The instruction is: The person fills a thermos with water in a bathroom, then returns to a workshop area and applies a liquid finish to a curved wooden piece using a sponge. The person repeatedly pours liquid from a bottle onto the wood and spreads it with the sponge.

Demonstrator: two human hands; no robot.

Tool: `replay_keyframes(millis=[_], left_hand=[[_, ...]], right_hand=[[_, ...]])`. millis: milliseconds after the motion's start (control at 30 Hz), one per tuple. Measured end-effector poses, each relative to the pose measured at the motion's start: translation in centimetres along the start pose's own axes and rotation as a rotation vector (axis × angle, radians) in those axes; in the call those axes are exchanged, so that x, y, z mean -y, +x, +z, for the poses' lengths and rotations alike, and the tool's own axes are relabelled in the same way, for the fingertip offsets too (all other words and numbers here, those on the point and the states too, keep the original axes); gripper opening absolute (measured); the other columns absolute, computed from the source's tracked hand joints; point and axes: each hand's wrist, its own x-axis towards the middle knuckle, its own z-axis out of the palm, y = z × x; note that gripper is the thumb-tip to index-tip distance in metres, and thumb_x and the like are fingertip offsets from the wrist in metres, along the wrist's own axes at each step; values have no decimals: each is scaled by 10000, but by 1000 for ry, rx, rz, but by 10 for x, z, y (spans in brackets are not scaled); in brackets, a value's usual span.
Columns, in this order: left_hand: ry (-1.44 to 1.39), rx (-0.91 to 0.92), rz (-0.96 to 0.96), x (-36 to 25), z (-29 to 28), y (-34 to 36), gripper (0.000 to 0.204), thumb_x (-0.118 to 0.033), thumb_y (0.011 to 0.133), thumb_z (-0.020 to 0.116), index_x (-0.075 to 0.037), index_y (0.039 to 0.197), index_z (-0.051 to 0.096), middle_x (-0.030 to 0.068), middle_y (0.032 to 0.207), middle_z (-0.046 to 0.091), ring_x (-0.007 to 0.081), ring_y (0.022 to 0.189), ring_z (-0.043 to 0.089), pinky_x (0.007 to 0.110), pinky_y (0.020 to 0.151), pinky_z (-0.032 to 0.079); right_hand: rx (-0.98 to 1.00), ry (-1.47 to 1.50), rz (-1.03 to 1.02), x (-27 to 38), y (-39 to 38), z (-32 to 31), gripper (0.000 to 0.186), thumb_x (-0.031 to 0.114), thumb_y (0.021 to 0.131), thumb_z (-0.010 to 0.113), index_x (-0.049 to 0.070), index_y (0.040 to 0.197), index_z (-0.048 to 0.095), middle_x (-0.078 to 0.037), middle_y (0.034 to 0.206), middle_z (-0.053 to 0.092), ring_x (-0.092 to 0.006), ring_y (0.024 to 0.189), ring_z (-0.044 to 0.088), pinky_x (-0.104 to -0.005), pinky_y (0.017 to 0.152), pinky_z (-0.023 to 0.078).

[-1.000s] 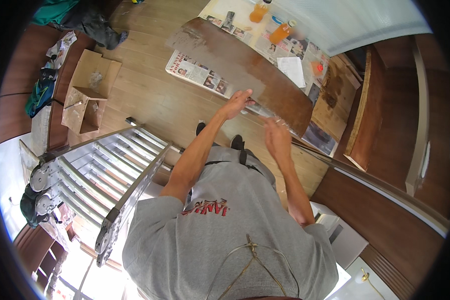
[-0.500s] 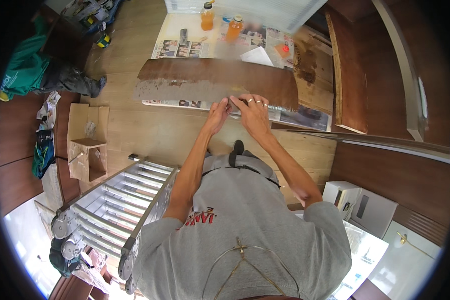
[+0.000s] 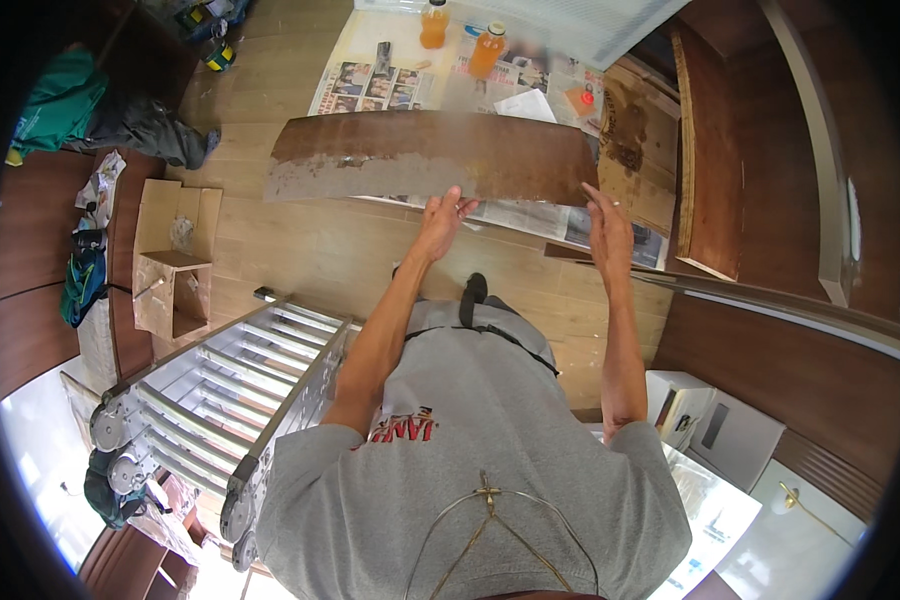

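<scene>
A long, thin brown wooden panel [image 3: 440,150] is held up in front of me, over the near edge of a newspaper-covered surface. Its upper and right parts are dark brown; a ragged grey patch runs along the lower left. My left hand [image 3: 443,222] grips the lower edge near its middle, thumb on the face and fingers curled beneath. At the lower right corner, my right hand [image 3: 610,228] pinches the panel, with part of the fingers hidden behind it.
Newspapers [image 3: 360,88] carry two orange-filled bottles [image 3: 487,52], a white sheet [image 3: 526,105] and a red cap [image 3: 587,98]. A stained board [image 3: 635,150] lies at right. A folded aluminium ladder [image 3: 240,375] stands near left, beyond it a cardboard box [image 3: 175,255]. Another person [image 3: 135,130] is far left.
My right hand has moved rightward from beside the left hand to the panel's right corner. My left hand stays at the lower edge. The view has shifted slightly.
</scene>
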Motion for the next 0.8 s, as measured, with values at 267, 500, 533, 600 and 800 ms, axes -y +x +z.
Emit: replay_keyframes(millis=[267,500,533,600,800], left_hand=[[-71,30,20,-1,9,-2,255,-268,1065,686,-177,830,644,-27,955,675,158,1023,657,417,1059,518],[-7,40,35,5,0,0,290,-311,1067,682,-127,850,626,11,974,670,193,1059,682,388,1043,532],[22,-15,11,5,-1,0,314,-325,1069,677,-102,856,619,28,968,670,209,1062,698,367,1020,545],[26,-43,-16,6,-1,-2,332,-328,1069,678,-107,828,621,39,981,679,217,1071,696,368,1023,547],[-25,25,-125,5,-6,-6,313,-313,1071,672,-72,876,626,98,1071,684,246,1134,683,379,1056,551]], right_hand=[[-68,-197,-128,-26,-17,25,353,19,998,597,123,1307,732,-170,1179,698,-376,1115,644,-479,972,500],[140,-32,-88,1,-44,37,331,36,1013,577,110,1293,736,-160,1117,694,-365,1054,635,-471,949,491],[173,26,-58,5,-46,34,325,51,1024,568,107,1298,734,-160,1118,696,-361,1050,636,-464,950,490],[185,118,-26,12,-46,27,316,84,1046,554,101,1309,728,-162,1128,699,-357,1051,637,-451,956,489],[108,213,8,23,-30,18,317,145,1076,540,99,1336,716,-181,1196,697,-362,1108,637,-425,996,486]])
